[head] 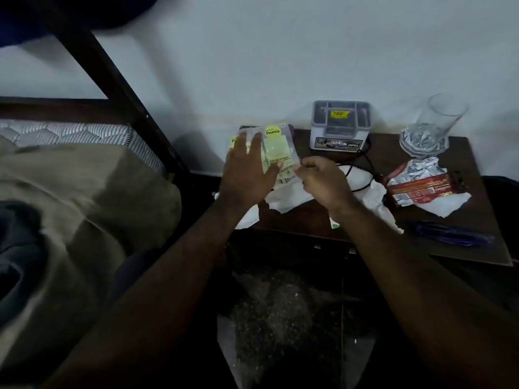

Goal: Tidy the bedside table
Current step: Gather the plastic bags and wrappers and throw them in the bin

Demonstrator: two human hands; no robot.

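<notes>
A clear plastic packet with a yellow "Premia" label [278,144] stands tilted at the back left of the dark wooden bedside table [474,220]. My left hand [248,172] lies flat against the packet's left side, fingers spread. My right hand [320,181] pinches the packet's lower right corner between thumb and fingers. Crumpled white paper [289,199] lies under both hands. A red snack wrapper with silver foil [418,182] lies on more white paper at the right.
A grey box marked OPEL [338,127] with a black cable stands at the back. A clear drinking glass [432,127] stands back right. A purple cord [449,235] lies near the front right edge. The bed with a beige blanket [84,197] is left.
</notes>
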